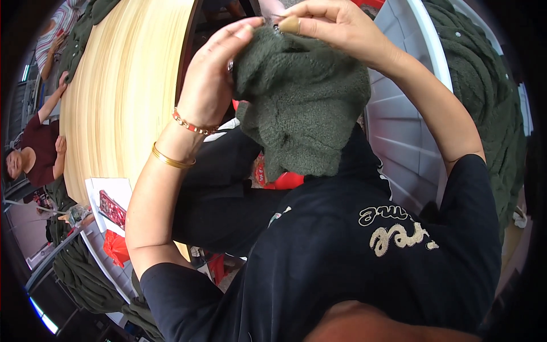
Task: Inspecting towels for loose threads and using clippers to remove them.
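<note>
A dark green fleece garment hangs bunched up in front of my chest, held by its upper edge. My left hand is closed on the left side of that edge, its fingertips at the top. At the same edge my right hand is pinched together, with a tan finger cot on one digit. Small shiny studs show on the cloth right beside the cot. Something thin and dark shows at the right fingertips, too small to name.
A wood-grain table stands at the left, with a phone in a red patterned case near its corner. To my right is a light grey bin, with more green fleece beyond it. Co-workers, one in a maroon top, are across the table.
</note>
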`<state>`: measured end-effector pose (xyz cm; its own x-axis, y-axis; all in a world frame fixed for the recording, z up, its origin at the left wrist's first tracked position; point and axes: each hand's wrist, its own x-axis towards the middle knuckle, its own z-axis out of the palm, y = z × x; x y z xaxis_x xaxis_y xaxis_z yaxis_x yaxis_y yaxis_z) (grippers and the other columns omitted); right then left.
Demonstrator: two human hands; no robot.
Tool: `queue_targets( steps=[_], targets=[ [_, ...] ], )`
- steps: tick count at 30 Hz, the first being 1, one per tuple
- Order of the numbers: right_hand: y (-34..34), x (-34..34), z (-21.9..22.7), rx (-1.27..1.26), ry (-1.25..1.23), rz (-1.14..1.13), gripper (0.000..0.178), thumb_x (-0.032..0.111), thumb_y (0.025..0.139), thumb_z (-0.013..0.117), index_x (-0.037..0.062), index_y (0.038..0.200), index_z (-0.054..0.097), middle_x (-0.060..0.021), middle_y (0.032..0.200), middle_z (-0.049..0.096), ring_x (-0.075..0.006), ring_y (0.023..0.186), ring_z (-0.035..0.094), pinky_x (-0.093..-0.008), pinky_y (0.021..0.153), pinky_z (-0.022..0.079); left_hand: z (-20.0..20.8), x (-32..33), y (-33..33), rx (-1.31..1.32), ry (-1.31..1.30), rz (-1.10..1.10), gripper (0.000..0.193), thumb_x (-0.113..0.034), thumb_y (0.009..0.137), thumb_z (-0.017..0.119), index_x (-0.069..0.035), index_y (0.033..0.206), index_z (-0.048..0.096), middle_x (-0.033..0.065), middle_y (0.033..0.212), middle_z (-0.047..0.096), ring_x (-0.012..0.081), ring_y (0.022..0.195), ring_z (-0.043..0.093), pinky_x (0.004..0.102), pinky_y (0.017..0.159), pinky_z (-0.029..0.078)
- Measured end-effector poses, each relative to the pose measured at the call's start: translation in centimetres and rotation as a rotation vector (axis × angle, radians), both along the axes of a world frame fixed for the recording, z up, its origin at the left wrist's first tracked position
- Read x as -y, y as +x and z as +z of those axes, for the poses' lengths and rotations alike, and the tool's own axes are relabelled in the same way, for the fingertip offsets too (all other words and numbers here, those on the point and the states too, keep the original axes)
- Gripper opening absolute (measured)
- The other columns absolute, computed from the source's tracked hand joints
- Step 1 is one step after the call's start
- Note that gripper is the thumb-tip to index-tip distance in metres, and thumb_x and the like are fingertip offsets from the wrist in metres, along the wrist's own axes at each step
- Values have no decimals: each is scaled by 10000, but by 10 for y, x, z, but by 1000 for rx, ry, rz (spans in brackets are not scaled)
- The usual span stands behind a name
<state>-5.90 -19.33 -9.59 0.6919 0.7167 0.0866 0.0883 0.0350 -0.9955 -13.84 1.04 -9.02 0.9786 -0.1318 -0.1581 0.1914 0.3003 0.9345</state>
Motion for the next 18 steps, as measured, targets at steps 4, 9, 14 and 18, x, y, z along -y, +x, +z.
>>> queue_targets(
  steps=[4, 9, 14, 18],
  targets=[
    [-14, -7, 27, -212, -169, -28, 290, 199, 891, 620, 9, 1108, 592, 5, 808, 612, -29, 614, 490, -171, 484, 323, 0, -10, -2, -15, -213, 15, 335, -137, 925, 461, 9, 1219, 527, 52, 1164, 576, 94, 1069, 529, 204, 920, 395],
    [-5, 5, -6, -192, -200, 15, 437, 331, 883, 624, 7, 1156, 517, 115, 586, 312, 42, 436, 218, -146, 369, 160, 3, -14, -3, -10, -337, -153, 364, -42, 877, 468, 38, 1231, 488, 73, 1218, 541, 121, 1124, 506, 202, 920, 400],
    [9, 11, -24, -335, -129, 27, 315, 348, 892, 613, 68, 998, 516, 119, 602, 309, 48, 462, 239, -113, 368, 165, 8, -7, -8, 101, -122, -198, 430, 77, 833, 510, 17, 1257, 476, 92, 1246, 522, 122, 1152, 487, 237, 949, 407],
    [9, 12, -24, -312, -99, -1, 298, 330, 894, 614, 64, 1001, 532, 115, 613, 322, 49, 472, 246, -114, 369, 166, 8, -9, -3, 134, -56, -270, 408, -15, 884, 519, 10, 1289, 471, 99, 1247, 552, 139, 1165, 498, 263, 1015, 361]
  ],
)
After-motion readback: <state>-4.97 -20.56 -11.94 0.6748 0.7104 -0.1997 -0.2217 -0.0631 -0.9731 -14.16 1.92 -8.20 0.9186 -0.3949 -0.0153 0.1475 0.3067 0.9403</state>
